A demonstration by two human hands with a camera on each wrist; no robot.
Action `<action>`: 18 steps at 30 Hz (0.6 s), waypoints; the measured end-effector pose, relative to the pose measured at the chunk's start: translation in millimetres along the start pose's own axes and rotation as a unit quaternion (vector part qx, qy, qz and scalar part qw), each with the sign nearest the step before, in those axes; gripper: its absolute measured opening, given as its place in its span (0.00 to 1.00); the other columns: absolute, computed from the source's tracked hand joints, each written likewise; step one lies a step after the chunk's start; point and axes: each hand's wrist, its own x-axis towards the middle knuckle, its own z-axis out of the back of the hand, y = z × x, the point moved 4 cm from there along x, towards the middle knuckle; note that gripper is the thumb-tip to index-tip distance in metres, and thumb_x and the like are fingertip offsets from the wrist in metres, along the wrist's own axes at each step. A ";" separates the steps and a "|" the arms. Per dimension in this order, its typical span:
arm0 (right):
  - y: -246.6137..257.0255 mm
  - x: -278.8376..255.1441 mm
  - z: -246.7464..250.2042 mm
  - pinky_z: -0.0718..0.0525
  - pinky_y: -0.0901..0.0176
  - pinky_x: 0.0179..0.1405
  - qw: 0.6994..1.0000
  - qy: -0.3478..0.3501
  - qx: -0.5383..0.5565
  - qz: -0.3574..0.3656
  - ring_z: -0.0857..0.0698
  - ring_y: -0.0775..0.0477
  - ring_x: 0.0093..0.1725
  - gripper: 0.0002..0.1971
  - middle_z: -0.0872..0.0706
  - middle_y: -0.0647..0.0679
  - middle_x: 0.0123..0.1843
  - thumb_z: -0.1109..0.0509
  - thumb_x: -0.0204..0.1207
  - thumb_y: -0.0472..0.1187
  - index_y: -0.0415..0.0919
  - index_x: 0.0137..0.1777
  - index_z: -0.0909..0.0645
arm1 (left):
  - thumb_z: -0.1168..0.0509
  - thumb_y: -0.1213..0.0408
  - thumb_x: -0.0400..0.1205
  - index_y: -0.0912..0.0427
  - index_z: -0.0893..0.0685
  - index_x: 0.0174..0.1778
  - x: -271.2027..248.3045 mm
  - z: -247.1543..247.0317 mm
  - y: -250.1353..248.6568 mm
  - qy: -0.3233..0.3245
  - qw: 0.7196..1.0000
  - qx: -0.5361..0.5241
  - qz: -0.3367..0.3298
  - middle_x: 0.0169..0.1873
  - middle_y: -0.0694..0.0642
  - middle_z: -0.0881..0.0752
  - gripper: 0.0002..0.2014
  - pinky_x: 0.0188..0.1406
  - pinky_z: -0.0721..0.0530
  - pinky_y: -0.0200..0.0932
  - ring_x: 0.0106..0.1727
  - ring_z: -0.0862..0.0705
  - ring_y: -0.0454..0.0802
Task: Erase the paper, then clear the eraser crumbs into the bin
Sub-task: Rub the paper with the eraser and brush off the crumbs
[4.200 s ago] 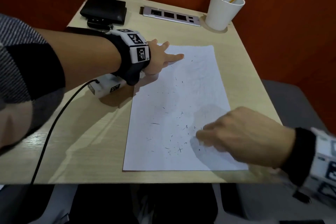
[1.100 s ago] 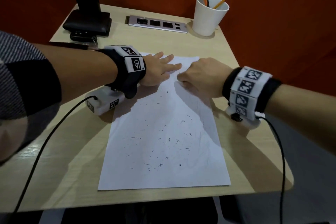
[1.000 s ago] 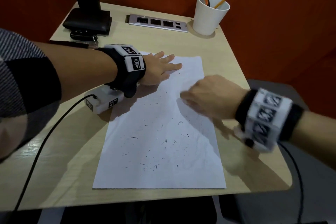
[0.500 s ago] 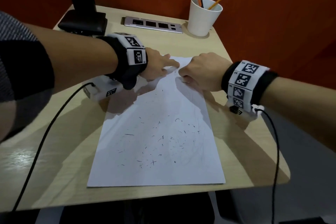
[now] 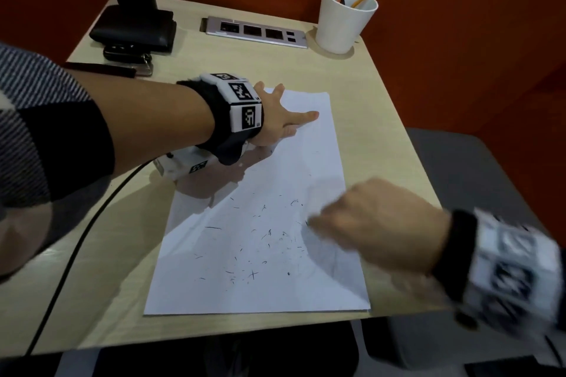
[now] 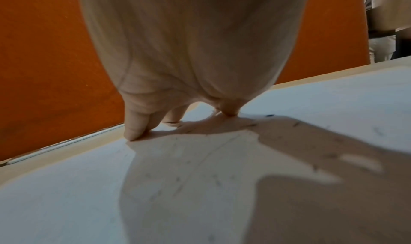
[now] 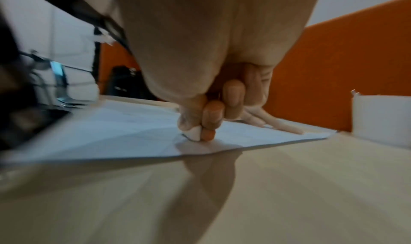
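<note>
A white sheet of paper (image 5: 275, 193) lies lengthways on the wooden desk, and dark eraser crumbs (image 5: 260, 242) are scattered over its lower half. My left hand (image 5: 284, 119) lies flat on the sheet's top left corner with its fingers spread, pressing the paper (image 6: 66, 186) down. Blurred with motion, my right hand (image 5: 376, 223) is over the sheet's lower right part. In the right wrist view its thumb and fingers pinch a small white eraser (image 7: 194, 133) whose tip touches the paper (image 7: 122, 124). No bin is in view.
A white cup (image 5: 344, 18) with pencils stands at the desk's back right. A socket strip (image 5: 255, 32) is set into the back edge. A black stand base (image 5: 134, 27) and a key fob (image 5: 127, 55) sit at the back left. A cable (image 5: 76, 248) runs from my left wrist.
My right hand has swept with the eraser from the sheet's top, beside my left hand, down to its lower right part. My left hand still holds the top corner.
</note>
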 end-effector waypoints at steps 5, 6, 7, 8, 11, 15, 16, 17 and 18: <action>-12.9 -0.4 14.2 0.30 0.55 0.25 0.997 0.062 -0.035 -0.023 0.22 0.39 0.30 0.06 0.21 0.51 0.31 0.51 0.76 0.41 0.52 0.42 0.35 | 0.65 0.46 0.88 0.28 0.65 0.79 1.7 5.9 3.2 0.003 1.000 0.004 0.006 0.83 0.69 0.58 0.24 0.78 0.49 0.65 0.81 0.50 0.75; -29.9 13.7 19.1 0.30 0.54 0.28 0.996 0.034 -0.066 -0.057 0.25 0.38 0.31 0.06 0.27 0.50 0.30 0.52 0.77 0.42 0.51 0.42 0.36 | 0.65 0.46 0.88 0.28 0.65 0.79 1.6 5.2 3.1 0.001 1.000 0.004 0.006 0.83 0.69 0.57 0.24 0.78 0.48 0.66 0.81 0.49 0.76; -48.7 28.8 23.6 0.31 0.53 0.29 0.992 0.007 -0.091 -0.088 0.28 0.38 0.31 0.07 0.31 0.50 0.29 0.54 0.78 0.43 0.48 0.42 0.35 | 0.65 0.46 0.88 0.28 0.65 0.79 1.1 5.0 2.6 -0.002 1.000 0.007 0.006 0.83 0.70 0.56 0.24 0.78 0.48 0.66 0.81 0.50 0.75; -64.6 43.7 26.7 0.30 0.52 0.30 0.989 0.000 -0.106 -0.107 0.28 0.38 0.32 0.08 0.31 0.49 0.30 0.53 0.79 0.44 0.47 0.43 0.33 | 0.65 0.47 0.88 0.29 0.64 0.80 0.1 5.4 1.4 -0.008 1.000 0.012 0.004 0.83 0.70 0.55 0.24 0.77 0.47 0.65 0.82 0.50 0.73; -91.4 67.7 20.5 0.26 0.51 0.32 0.988 0.006 -0.081 -0.132 0.26 0.39 0.31 0.07 0.31 0.50 0.29 0.45 0.82 0.46 0.48 0.43 0.31 | 0.65 0.48 0.89 0.30 0.62 0.80 -2.1 5.8 -1.1 -0.020 0.999 0.025 0.003 0.83 0.71 0.53 0.24 0.76 0.44 0.63 0.82 0.49 0.71; -67.8 47.7 8.2 0.31 0.53 0.28 0.992 -0.006 -0.068 -0.105 0.32 0.44 0.24 0.09 0.30 0.50 0.27 0.45 0.83 0.45 0.46 0.40 0.31 | 0.64 0.45 0.88 0.27 0.64 0.79 2.7 -0.3 3.3 -0.008 1.000 0.003 0.018 0.83 0.70 0.56 0.24 0.77 0.49 0.67 0.81 0.50 0.76; -56.1 36.9 2.8 0.32 0.53 0.27 0.994 -0.010 -0.057 -0.097 0.31 0.41 0.25 0.08 0.26 0.50 0.28 0.45 0.82 0.44 0.46 0.41 0.31 | 0.65 0.45 0.88 0.27 0.65 0.79 3.4 -0.8 3.0 -0.004 1.000 0.003 0.016 0.83 0.70 0.57 0.24 0.78 0.50 0.67 0.81 0.51 0.76; -41.5 25.7 -2.9 0.33 0.54 0.24 0.995 -0.012 -0.052 -0.084 0.30 0.40 0.25 0.07 0.24 0.50 0.29 0.43 0.81 0.42 0.46 0.41 0.32 | 0.65 0.45 0.88 0.27 0.66 0.79 3.6 -2.2 2.5 0.000 1.000 0.007 0.012 0.83 0.70 0.57 0.24 0.78 0.50 0.66 0.82 0.52 0.76; -25.3 14.8 -6.0 0.36 0.56 0.21 0.996 -0.016 -0.052 -0.066 0.32 0.40 0.24 0.08 0.24 0.51 0.28 0.40 0.79 0.39 0.47 0.39 0.34 | 0.65 0.46 0.88 0.28 0.66 0.79 3.9 -2.4 2.4 0.001 1.000 0.011 0.009 0.83 0.71 0.57 0.24 0.78 0.50 0.65 0.82 0.52 0.75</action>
